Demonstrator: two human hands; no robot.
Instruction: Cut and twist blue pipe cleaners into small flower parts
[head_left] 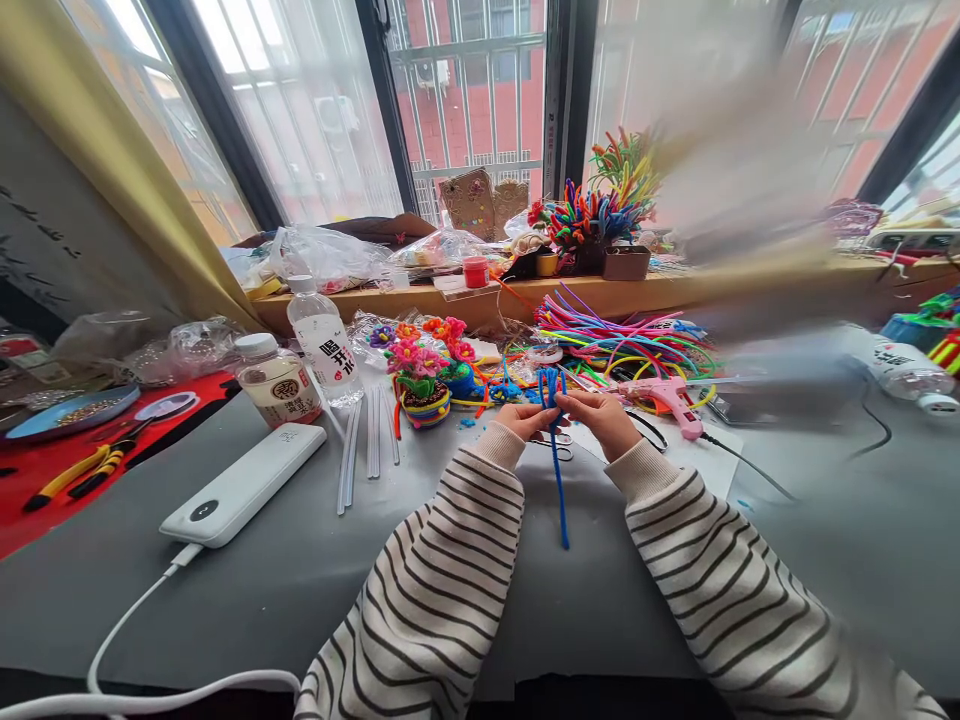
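Both hands meet over the middle of the table around blue pipe cleaners. Bent loops of them rise above the fingers, and a straight length hangs down below. My left hand grips the bundle from the left with fingers closed. From the right, my right hand pinches it between thumb and fingers. Partly hidden behind the hands lie scissors. A small pot of pink, orange and purple pipe-cleaner flowers stands just left of my left hand.
Right of my hands lies a pink glue gun with a black cord. Loose coloured pipe cleaners are heaped behind. Clear glue sticks, a water bottle, a jar and a white power bank sit left; pliers farther left.
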